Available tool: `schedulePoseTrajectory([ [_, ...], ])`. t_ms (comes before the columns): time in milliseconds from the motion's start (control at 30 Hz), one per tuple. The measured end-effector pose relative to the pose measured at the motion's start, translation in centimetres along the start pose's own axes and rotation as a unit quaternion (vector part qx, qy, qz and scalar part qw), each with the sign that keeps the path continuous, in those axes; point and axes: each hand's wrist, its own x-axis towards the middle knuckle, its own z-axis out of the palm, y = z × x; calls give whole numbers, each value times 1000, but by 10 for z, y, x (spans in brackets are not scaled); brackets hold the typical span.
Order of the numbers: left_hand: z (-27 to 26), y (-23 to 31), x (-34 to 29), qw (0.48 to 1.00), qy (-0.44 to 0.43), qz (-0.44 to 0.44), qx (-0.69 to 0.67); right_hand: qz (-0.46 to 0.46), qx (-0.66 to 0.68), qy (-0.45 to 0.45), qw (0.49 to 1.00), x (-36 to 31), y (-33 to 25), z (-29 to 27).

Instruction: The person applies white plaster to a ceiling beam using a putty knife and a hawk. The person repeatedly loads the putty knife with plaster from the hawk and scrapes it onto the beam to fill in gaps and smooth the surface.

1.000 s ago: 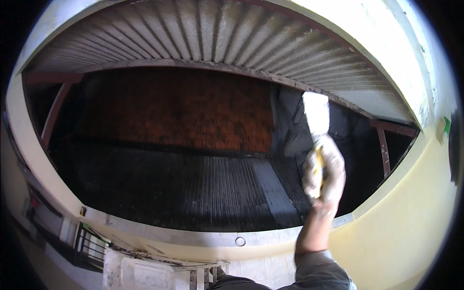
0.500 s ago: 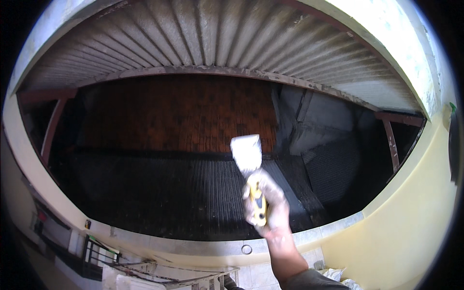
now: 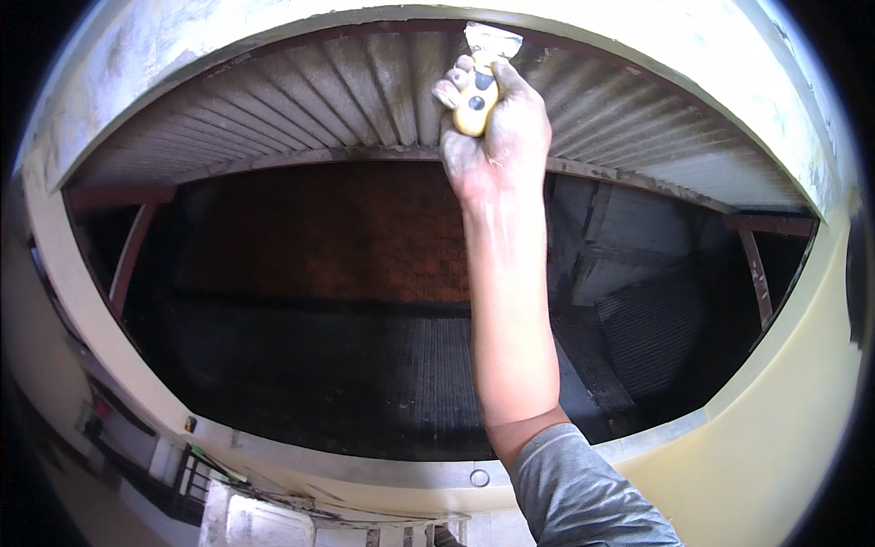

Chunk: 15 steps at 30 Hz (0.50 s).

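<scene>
My right hand [image 3: 510, 109] is raised high near the top of the view, fingers closed around the yellow and black handle of a putty knife [image 3: 476, 102]. Its wide blade, smeared white, points up and meets the lower edge of the pale wall band [image 3: 401, 20] above the opening; whether it touches cannot be told. Whitish dust covers my fingers and palm. The bare forearm rises from a grey sleeve at the lower right. My left hand is out of view.
Beyond the wide opening, a corrugated roof sheet [image 3: 383, 91] slopes above darker roofs and reddish tiles [image 3: 365, 237]. A small ring [image 3: 479, 478] lies on the sill [image 3: 365, 469]. At lower left stands a whitish panel [image 3: 264, 520]. A yellowish wall [image 3: 756, 438] curves along the right.
My right hand has lifted the putty knife from in front of the dark roofs to the wall's upper edge, the arm now stretched out. The whole view has shifted slightly.
</scene>
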Motion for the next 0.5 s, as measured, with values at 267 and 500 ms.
schedulePoseTrajectory([
  [267, -4, -1, -6, 1000, 17, -21, 4, -84, 26, 32, 996, 13, 21, 33],
  [500, 1, 10, -7, 999, 29, -24, 4, -156, 57, 22, 986, 27, 36, 58],
])
